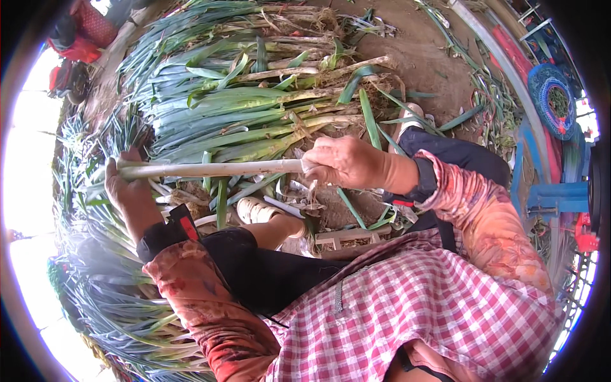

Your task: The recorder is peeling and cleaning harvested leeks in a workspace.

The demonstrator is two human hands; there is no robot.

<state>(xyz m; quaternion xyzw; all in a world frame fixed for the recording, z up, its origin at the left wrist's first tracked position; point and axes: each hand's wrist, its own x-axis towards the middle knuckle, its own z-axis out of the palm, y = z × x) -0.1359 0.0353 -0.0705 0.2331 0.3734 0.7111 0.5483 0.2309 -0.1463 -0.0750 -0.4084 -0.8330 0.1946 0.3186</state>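
Left hand (129, 190) and right hand (347, 162) grip 1 leek (223, 169); the right covers its pale tip; leafy end unclear.

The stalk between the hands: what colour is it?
The stalk is creamy white, greenish near its left end; head view.

Bare brown dirt floor (417, 60) shows across the upper middle. A small slatted wooden frame (347, 239) lies low near the centre. Along the right, a pale metal rail (495, 43) curves downward, with a long red strip (513, 52) just beyond it. Past these sit a round blue patterned disc (551, 102) and, below it, a blue metal bracket (559, 196). At upper left is some red cloth (86, 46), perhaps a garment, though the rim blurs it.
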